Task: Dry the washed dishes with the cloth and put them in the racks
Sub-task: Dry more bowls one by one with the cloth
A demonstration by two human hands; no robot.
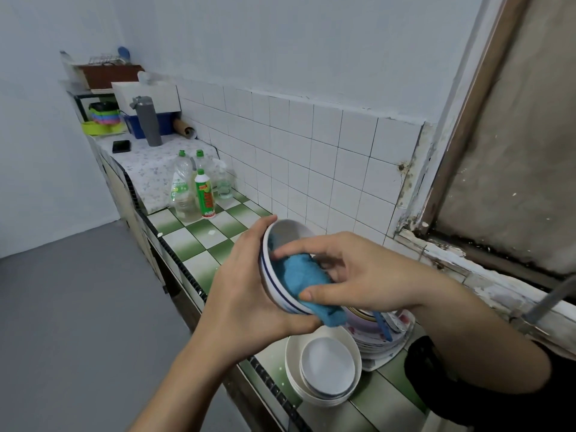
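My left hand (246, 285) grips a white bowl with blue rim stripes (288, 229), tilted on its side above the counter. A blue cloth (304, 274) lies inside the bowl and hangs over its lower rim. My right hand (349, 272) holds the cloth, thumb on its lower part and fingers reaching into the bowl. Below, a stack of white bowls (324, 369) sits on the green-and-white tiled counter (199, 232). Behind it is a pile of plates (389, 335) with a blue utensil handle on top. A wire rack (104, 59) stands on a far shelf.
Three dish-soap bottles (204, 194) and a clear pump bottle stand mid-counter. Farther back are a grey flask (148, 120), a black phone (121, 146), a blue box and coloured plastic bowls (104, 118). A grey tap (548, 299) juts in at right, below a window. Grey floor lies left.
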